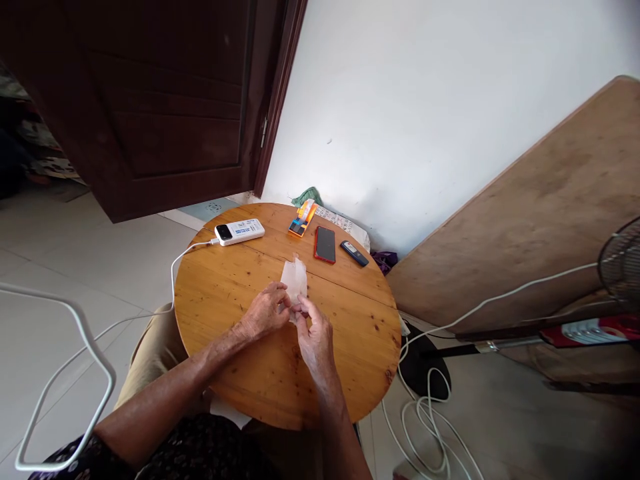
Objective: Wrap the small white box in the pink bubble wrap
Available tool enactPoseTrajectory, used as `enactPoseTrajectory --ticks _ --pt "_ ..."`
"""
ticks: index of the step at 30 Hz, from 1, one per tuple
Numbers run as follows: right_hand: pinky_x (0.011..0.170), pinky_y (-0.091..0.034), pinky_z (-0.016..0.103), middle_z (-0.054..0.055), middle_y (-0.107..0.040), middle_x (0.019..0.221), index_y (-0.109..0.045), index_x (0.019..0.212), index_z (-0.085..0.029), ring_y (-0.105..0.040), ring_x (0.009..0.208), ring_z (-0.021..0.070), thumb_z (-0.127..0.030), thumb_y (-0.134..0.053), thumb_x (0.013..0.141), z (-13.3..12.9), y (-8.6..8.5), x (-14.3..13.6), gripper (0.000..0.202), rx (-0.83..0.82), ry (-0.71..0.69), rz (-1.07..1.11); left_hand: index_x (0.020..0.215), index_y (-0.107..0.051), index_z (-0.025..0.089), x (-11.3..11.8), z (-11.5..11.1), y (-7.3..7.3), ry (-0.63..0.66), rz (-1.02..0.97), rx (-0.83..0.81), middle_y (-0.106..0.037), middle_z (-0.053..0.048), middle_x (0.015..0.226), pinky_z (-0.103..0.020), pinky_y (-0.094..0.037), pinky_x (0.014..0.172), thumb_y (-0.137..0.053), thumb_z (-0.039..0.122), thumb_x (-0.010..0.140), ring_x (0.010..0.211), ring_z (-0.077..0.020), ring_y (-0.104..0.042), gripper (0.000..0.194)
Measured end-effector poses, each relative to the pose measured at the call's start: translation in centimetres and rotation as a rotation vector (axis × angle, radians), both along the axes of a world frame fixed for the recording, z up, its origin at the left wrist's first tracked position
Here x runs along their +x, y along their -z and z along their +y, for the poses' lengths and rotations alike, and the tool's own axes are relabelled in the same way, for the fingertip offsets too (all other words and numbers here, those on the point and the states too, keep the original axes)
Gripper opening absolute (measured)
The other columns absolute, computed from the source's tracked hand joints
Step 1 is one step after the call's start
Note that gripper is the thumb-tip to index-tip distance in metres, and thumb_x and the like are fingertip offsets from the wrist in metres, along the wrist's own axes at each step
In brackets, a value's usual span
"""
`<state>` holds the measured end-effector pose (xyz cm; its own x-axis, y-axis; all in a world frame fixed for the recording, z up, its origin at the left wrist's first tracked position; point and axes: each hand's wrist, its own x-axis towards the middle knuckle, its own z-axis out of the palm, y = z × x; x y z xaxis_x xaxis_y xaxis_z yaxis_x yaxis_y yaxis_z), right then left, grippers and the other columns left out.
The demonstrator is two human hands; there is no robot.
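A thin white tissue (294,279) stretches away from my fingers over the round wooden table. My left hand (269,310) has its fingers bent and pressed on the tissue's near left edge. At the near end, my right hand (314,330) pinches the tissue between thumb and fingers, close to the left fingertips. The bunched part between the two hands is mostly hidden. Beyond the tissue lie an orange packet (302,219) with white and blue parts, a phone (325,245) with a red edge, and a small dark blue device (354,253).
On the round table (350,347), a white power bank (240,231) lies at the far left, with a white cable (173,273) running off the edge. A fan (590,331) and coiled cable (430,413) are at right. A dark door (175,100) and wooden board (520,220) stand behind.
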<state>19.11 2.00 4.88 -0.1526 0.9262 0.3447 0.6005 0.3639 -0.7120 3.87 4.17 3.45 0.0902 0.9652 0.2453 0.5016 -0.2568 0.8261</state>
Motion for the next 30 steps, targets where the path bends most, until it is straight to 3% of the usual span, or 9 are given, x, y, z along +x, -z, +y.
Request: enactPoseTrajectory --ticks 3,7,11,17,24,30 --pt "0.085 -0.050 0.040 0.006 -0.073 0.094 -0.057 0.128 -0.021 -0.067 0.086 0.0228 -0.022 -0.051 0.088 -0.1 0.2 -0.2 0.041 0.038 0.012 -0.030 0.070 -0.065 0.018 -0.1 -0.1 -0.5 0.022 -0.036 -0.033 -0.065 -0.007 0.105 -0.027 -0.054 0.082 -0.067 0.019 0.075 0.115 -0.0219 -0.062 0.005" --pt "0.086 -0.051 0.042 0.009 -0.071 0.102 -0.051 0.136 -0.020 -0.065 0.090 0.0244 -0.020 -0.053 0.086 -0.6 0.9 -0.3 0.050 0.110 0.068 -0.108 0.064 -0.063 0.018 0.4 -0.1 -1.1 -0.047 0.029 -0.068 -0.065 -0.007 0.099 -0.028 -0.053 0.086 -0.070 0.030 0.076 0.109 -0.0215 -0.064 0.018" --pt "0.087 -0.052 0.041 0.012 -0.067 0.112 -0.047 0.139 -0.021 -0.064 0.098 0.0250 -0.019 -0.051 0.087 -1.1 1.2 -0.7 0.052 0.124 0.097 -0.055 0.063 -0.062 0.019 0.8 0.2 -1.2 -0.064 0.113 -0.080 -0.066 -0.006 0.094 -0.029 -0.052 0.089 -0.070 0.026 0.076 0.109 -0.0211 -0.063 0.017" --pt "0.085 -0.053 0.037 0.011 -0.064 0.111 -0.043 0.141 -0.020 -0.063 0.092 0.0213 -0.017 -0.050 0.085 -1.5 0.8 -0.5 0.056 0.103 0.078 0.047 0.068 -0.063 0.019 0.7 0.3 -1.4 -0.033 0.206 -0.118 -0.068 -0.008 0.103 -0.028 -0.052 0.090 -0.065 0.018 0.076 0.111 -0.0204 -0.064 0.008" --pt "0.084 -0.051 0.036 0.008 -0.068 0.097 -0.062 0.118 -0.019 -0.064 0.090 0.0215 -0.028 -0.053 0.089 -0.4 1.3 1.6 0.032 0.040 0.200 0.115 0.070 -0.061 0.020 1.3 -0.2 -1.4 -0.105 0.270 -0.082 -0.066 -0.008 0.115 -0.030 -0.052 0.093 -0.061 0.010 0.076 0.111 -0.0202 -0.063 0.012" --pt "0.082 -0.050 0.035 0.009 -0.071 0.095 -0.071 0.100 -0.018 -0.065 0.088 0.0220 -0.034 -0.052 0.089 2.2 1.6 2.1 0.027 -0.038 0.114 0.105 0.074 -0.062 0.019 1.7 -0.7 -1.6 -0.115 0.312 -0.050 -0.061 -0.008 0.116 -0.031 -0.053 0.089 -0.060 0.013 0.079 0.104 -0.0208 -0.064 0.008"
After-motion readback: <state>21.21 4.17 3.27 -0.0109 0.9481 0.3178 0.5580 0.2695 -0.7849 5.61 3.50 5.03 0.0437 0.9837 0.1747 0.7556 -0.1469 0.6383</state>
